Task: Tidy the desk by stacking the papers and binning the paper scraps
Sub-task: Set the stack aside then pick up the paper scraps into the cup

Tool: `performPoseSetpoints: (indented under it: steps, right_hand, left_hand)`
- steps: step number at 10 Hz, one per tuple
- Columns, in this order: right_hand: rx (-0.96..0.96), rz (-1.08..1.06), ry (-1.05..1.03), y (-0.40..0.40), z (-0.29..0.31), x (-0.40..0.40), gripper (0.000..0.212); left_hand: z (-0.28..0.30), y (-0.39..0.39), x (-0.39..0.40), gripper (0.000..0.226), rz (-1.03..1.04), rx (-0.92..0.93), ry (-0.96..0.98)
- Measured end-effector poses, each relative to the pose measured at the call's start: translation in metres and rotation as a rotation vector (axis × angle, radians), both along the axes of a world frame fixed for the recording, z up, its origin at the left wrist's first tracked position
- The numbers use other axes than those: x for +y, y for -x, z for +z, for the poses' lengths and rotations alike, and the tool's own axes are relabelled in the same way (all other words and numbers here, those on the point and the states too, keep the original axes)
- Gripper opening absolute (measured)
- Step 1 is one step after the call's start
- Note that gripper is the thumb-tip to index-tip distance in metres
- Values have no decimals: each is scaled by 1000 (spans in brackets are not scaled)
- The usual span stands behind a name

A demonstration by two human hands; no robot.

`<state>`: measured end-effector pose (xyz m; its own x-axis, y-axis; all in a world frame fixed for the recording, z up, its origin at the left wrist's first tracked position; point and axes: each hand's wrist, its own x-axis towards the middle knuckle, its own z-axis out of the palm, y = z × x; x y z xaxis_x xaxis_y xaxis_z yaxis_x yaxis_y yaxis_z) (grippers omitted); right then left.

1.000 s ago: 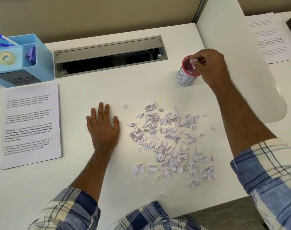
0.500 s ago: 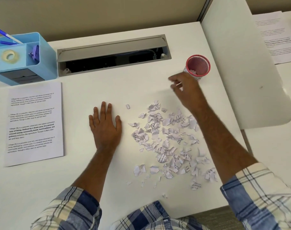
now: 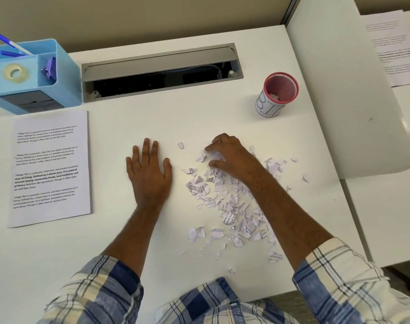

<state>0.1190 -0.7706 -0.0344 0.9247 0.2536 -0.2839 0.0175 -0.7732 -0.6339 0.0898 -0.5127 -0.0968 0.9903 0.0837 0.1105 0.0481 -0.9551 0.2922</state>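
A heap of torn paper scraps lies on the white desk in front of me. My right hand is down on the far edge of the heap, fingers and thumb curled around a few scraps. My left hand lies flat on the desk to the left of the scraps, fingers straight. The small red mesh bin, with a white label, stands upright at the back right and has a few scraps inside. A stack of printed papers lies at the left.
A blue desk organiser with tape and pens stands at the back left. A grey open cable tray runs along the back. A white divider panel rises on the right, with another printed sheet beyond it.
My right hand left the bin, travelled back toward me and came down on the far edge of the scrap heap, fingers closing on scraps. My left hand stayed flat.
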Motion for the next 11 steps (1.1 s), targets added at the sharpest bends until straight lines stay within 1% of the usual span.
performPoseSetpoints:
  steps: [2,3,4,5,6,7,9,11]
  right_hand:
    - [-123,12,68,0,-1,1,19]
    - [-142,-58,8,-2,-1,-2,17]
    - [-144,-183,-98,-7,11,-6,16]
    - [-193,-247,-144,-14,23,-12,14]
    - [-279,-319,-170,-32,43,-32,14]
    - [-316,-364,-181,-48,57,-53,15]
    - [-407,-548,-26,-79,83,-110,20]
    - [-386,-551,5,-93,82,-132,19]
  left_hand:
    - [1,0,-1,59,4,-1,2]
    - [1,1,-1,59,4,-3,4]
    - [2,0,-1,59,-1,2,14]
    - [2,0,-1,59,2,0,13]
    - [1,0,0,59,2,1,10]
    - [0,0,0,59,4,0,2]
    - [-1,1,1,59,-6,-21,-1]
    - [-2,0,1,60,-4,-3,-11]
